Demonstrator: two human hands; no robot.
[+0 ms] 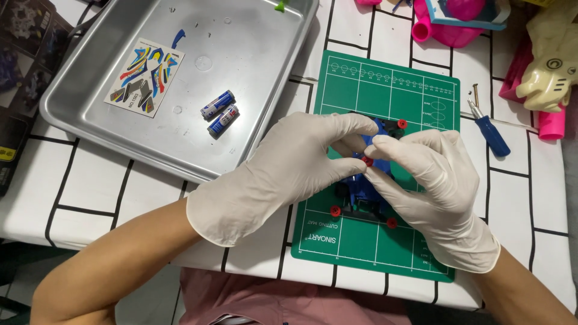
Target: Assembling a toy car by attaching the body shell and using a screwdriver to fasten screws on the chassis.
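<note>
Gloved hands work on a small blue toy car over a green cutting mat.

The left hand steadies the toy car on the cutting mat, fingers curled loosely round its body; the right hand pinches a small red part between thumb and fingertip. A firm car and a light, square pinch would serve best here.

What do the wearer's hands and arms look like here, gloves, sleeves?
Both the left hand and right hand wear thin, off-white disposable gloves, slightly wrinkled, ending in rolled cuffs just past the wrists. Forearms are bare: no sleeves, watch or markings visible.
</note>
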